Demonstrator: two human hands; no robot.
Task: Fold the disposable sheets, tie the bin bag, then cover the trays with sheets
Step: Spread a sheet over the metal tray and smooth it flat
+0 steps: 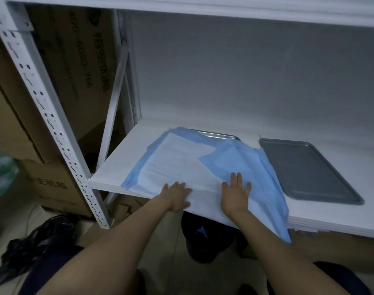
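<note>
A blue and white disposable sheet (181, 162) lies spread over a metal tray (218, 134) on the white shelf (330, 218); only the tray's far rim shows. The sheet's right part is folded over and hangs past the shelf's front edge. My left hand (177, 195) rests flat on the sheet's near edge, fingers apart. My right hand (236, 194) presses flat on the sheet beside the blue fold, fingers spread. A second grey tray (309, 171) lies bare to the right. A black bin bag (39, 241) lies on the floor at lower left.
A dark bin (205, 237) stands on the floor under the shelf's front edge. Cardboard boxes (54, 184) are stacked left of the white perforated rack post (54, 124). The shelf above (203, 5) hangs close overhead.
</note>
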